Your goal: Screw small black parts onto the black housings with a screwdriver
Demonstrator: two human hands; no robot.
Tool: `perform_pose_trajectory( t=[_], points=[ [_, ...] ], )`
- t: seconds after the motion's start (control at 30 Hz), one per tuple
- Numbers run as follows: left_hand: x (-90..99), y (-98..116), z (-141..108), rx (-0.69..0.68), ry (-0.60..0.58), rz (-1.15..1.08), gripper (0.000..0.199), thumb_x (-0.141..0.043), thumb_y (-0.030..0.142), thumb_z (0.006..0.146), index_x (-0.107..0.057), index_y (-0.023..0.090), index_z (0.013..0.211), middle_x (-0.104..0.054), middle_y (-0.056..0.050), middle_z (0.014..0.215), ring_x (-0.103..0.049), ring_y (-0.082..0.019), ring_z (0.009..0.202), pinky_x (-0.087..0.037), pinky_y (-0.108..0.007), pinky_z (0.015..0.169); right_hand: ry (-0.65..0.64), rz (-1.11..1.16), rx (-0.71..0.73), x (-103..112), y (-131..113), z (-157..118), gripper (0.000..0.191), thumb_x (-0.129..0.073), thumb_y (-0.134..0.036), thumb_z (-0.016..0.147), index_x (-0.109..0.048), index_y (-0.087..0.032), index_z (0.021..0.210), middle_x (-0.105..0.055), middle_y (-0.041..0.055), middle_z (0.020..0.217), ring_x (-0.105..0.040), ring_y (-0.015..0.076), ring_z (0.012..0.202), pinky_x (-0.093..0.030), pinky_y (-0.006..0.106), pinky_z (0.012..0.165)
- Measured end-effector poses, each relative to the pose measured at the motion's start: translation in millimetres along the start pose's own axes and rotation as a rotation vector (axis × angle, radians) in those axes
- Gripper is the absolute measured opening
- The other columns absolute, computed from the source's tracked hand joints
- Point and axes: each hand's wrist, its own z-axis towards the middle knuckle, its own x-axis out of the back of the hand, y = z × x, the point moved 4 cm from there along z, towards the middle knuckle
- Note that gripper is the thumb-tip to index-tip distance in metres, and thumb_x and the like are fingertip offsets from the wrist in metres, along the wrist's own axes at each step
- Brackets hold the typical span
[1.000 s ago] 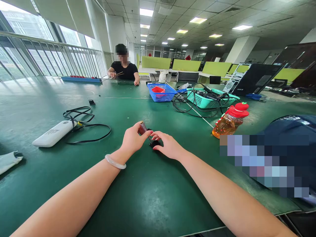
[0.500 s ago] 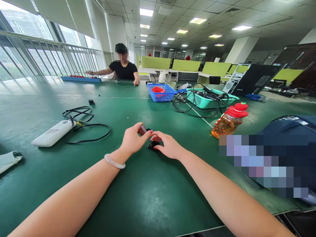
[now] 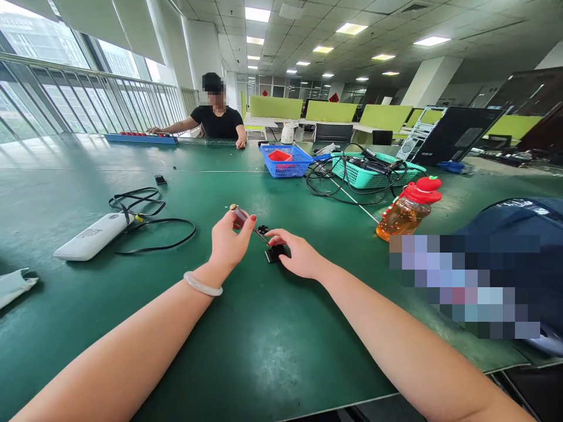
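A screwdriver (image 3: 240, 217) with a brownish handle is in my left hand (image 3: 229, 239), tilted, its thin shaft pointing down to the right toward a small black part (image 3: 274, 253) on the green table. My right hand (image 3: 298, 253) has its fingers curled around the right side of that part and near the shaft's tip. Just behind, a second small black piece (image 3: 263, 229) lies on the table. Whether the tip touches the part is too small to tell.
On the green table (image 3: 211, 351) are a white power bank (image 3: 94, 237) with a black cable, a blue basket (image 3: 285, 169), a teal basket (image 3: 365, 176) with cables, a bottle (image 3: 402, 218) and a dark bag (image 3: 497, 228). A person (image 3: 217, 122) sits across.
My left hand has moved slightly left and up, and the screwdriver leans more to the left. The second black piece now shows between my hands.
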Motion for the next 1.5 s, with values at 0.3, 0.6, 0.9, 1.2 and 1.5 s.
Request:
perform_pose_trajectory(
  t=[0.3, 0.6, 0.9, 1.2, 1.5],
  points=[
    [-2.1, -10.4, 4.2, -0.031, -0.096, -0.101, 0.024, -0.057, 0.042, 0.079, -0.061, 0.019, 0.077, -0.066, -0.002, 0.072, -0.057, -0.015, 0.067, -0.048, -0.03, 0.068, 0.049, -0.067, -0.145, 4.6, 8.0, 3.3, 0.045, -0.069, -0.014, 0.074, -0.059, -0.027, 0.116, -0.069, -0.0003, 0.098, -0.062, 0.0178, 0.096, -0.044, 0.042, 0.096],
    [-8.8, -2.8, -2.2, -0.033, -0.192, -0.026, 0.023, -0.063, 0.042, 0.076, -0.062, 0.019, 0.075, -0.066, -0.001, 0.071, -0.057, -0.016, 0.066, -0.046, -0.03, 0.066, 0.041, -0.042, -0.147, 3.9, 6.6, 2.9, 0.054, -0.068, -0.01, 0.074, -0.055, -0.028, 0.123, -0.069, -0.0022, 0.095, -0.063, 0.015, 0.091, -0.046, 0.039, 0.094],
    [-18.8, -1.5, -7.5, 0.046, -0.296, 0.01, 0.026, -0.064, 0.045, 0.076, -0.055, 0.021, 0.073, -0.06, 0.002, 0.066, -0.051, -0.014, 0.063, -0.04, -0.028, 0.06, 0.036, -0.104, -0.087, 3.3, 3.0, 2.8, 0.051, -0.067, -0.009, 0.076, -0.057, -0.029, 0.122, -0.069, -0.0013, 0.095, -0.062, 0.0173, 0.095, -0.046, 0.039, 0.093],
    [-23.5, -1.7, -10.4, 0.096, -0.359, -0.05, 0.032, -0.063, 0.049, 0.076, -0.051, 0.02, 0.068, -0.052, 0.005, 0.06, -0.045, -0.012, 0.057, -0.037, -0.026, 0.055, -0.009, -0.134, -0.011, 0.7, -0.1, 2.5, 0.051, -0.051, 0.001, 0.079, -0.058, -0.025, 0.123, -0.069, 0.0005, 0.097, -0.063, 0.0145, 0.089, -0.047, 0.032, 0.088],
    [-26.5, -8.9, -10.8, 0.059, -0.367, -0.219, 0.027, -0.061, 0.045, 0.08, -0.062, 0.019, 0.083, -0.066, -0.002, 0.078, -0.058, -0.016, 0.072, -0.047, -0.031, 0.07, -0.018, 0.038, -0.017, 1.3, 1.6, 2.3, 0.051, -0.047, 0.0, 0.08, -0.056, -0.025, 0.124, -0.072, -0.0011, 0.096, -0.066, 0.0135, 0.095, -0.047, 0.036, 0.097]
  ],
)
